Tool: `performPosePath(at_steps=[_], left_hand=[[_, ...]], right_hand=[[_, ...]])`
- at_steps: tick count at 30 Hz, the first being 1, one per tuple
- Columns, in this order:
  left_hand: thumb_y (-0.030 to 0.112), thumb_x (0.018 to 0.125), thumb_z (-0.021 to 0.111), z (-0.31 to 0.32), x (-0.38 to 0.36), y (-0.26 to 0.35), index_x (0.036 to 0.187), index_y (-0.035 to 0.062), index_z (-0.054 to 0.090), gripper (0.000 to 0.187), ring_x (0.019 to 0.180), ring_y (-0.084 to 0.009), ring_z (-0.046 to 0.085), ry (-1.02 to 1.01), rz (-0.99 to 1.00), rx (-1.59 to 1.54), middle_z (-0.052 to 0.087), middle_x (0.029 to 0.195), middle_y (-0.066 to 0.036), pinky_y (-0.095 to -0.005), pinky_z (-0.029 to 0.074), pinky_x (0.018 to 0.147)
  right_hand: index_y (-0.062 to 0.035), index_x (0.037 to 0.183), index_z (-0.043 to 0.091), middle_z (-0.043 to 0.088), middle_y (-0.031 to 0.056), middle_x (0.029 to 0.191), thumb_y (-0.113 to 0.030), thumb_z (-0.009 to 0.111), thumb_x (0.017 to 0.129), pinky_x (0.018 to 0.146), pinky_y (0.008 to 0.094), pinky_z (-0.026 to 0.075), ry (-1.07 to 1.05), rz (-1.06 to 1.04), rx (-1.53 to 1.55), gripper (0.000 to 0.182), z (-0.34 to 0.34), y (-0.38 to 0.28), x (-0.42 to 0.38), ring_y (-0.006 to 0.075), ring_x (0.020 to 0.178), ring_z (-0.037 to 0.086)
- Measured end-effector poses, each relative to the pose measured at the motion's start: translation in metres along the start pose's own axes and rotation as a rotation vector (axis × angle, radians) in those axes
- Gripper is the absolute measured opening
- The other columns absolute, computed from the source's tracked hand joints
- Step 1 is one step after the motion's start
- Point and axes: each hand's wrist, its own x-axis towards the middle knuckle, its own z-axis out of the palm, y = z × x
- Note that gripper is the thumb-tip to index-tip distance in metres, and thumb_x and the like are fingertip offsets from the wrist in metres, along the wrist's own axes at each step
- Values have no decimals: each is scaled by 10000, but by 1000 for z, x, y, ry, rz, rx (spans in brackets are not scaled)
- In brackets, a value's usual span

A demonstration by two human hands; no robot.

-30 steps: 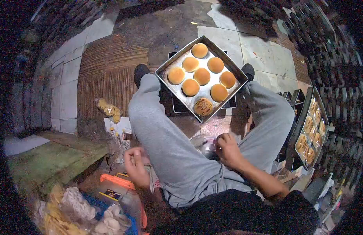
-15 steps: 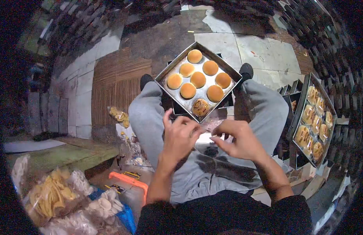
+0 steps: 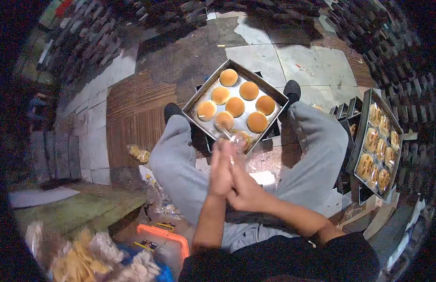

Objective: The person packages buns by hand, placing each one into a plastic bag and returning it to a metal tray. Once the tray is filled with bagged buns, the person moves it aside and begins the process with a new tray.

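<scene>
My left hand (image 3: pixel 221 175) and my right hand (image 3: pixel 247 189) are pressed palm to palm over my lap, fingers pointing at the tray. From between the fingertips sticks a clear plastic bag (image 3: pixel 237 139), blurred by motion. Just beyond it lies the square metal tray (image 3: pixel 269 126), turned corner toward me, with several round golden buns. One bun (image 3: pixel 224 121) is close to the bag. In the near corner a wrapped bun (image 3: pixel 244 139) is partly hidden behind the bag and fingers.
At the right, a second tray (image 3: pixel 352 160) holds several wrapped buns. Plastic bags of yellow (image 3: pixel 79 256) and pale material lie at lower left, beside an orange-rimmed box (image 3: pixel 161 230). A white patch (image 3: pixel 262 177) shows between my legs. Dark stacked pieces line the far edges.
My hands were apart with fingers bent; now they are together, farther left. The clear bag shows at the fingertips and covers part of the wrapped bun. The view has shifted slightly.
</scene>
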Motion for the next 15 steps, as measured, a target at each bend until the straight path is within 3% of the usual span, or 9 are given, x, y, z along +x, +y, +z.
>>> performPosePath(at_steps=[1,3,4,6,7,9,11,13,15], left_hand=[[326,1097,437,-21,12,12,1409,50,456,417,1225,-176,562,10,65,96,581,1341,-124,-318,507,931],[334,1089,452,-47,43,30,1401,48,467,423,1199,-179,584,328,210,-51,602,1327,-105,-313,506,916],[343,1087,446,-57,52,42,1392,46,480,427,1195,-195,591,412,277,-94,596,1347,-112,-320,506,916],[368,1082,421,-81,67,61,1428,40,460,478,1220,-246,590,450,324,-151,561,1416,-158,-341,499,942],[368,1082,421,-84,68,63,1428,40,460,478,1220,-246,590,450,320,-157,561,1416,-158,-341,499,942],[386,1071,424,-86,67,60,1469,50,427,521,1241,-283,578,309,313,-226,518,1467,-180,-357,495,960],[407,1056,446,-106,71,52,1497,63,396,562,1234,-346,587,297,312,-259,477,1500,-197,-391,508,955],[454,1055,405,-124,74,53,1533,53,341,627,1361,-492,445,58,259,-399,324,1596,-226,-563,530,984],[485,1037,419,-130,78,57,1547,77,320,661,1362,-545,414,178,131,-253,305,1602,-236,-642,528,940]], right_hand=[[-3,1573,212,256,288,1596,-103,651,840,1218,462,255,-2,7,-10,861,4,4,11,440,1511,207],[-5,1425,490,512,236,1437,-32,600,843,1147,444,385,-118,-76,-12,592,9,15,33,391,1395,448],[-18,1200,651,661,178,1217,-2,584,846,1031,425,484,-23,-93,-126,361,10,32,52,348,1174,624],[-15,1010,651,662,205,995,-68,603,848,841,478,531,14,105,-250,177,7,125,90,411,964,637],[-14,1091,638,649,229,983,-132,590,890,846,500,521,168,80,-314,238,7,189,108,419,942,633],[-9,1290,557,592,269,1222,-225,602,922,944,511,496,121,215,-666,429,-22,277,148,445,1129,573],[-27,1314,559,537,289,1293,-272,599,931,987,572,466,145,181,-1008,457,-43,375,180,509,1188,506],[-102,1351,562,546,278,1287,-327,543,969,962,573,491,127,205,-1142,444,-62,393,214,512,1179,523],[-66,1329,565,580,244,1258,-384,549,955,919,564,523,65,469,-1036,491,-71,398,241,486,1133,575]])
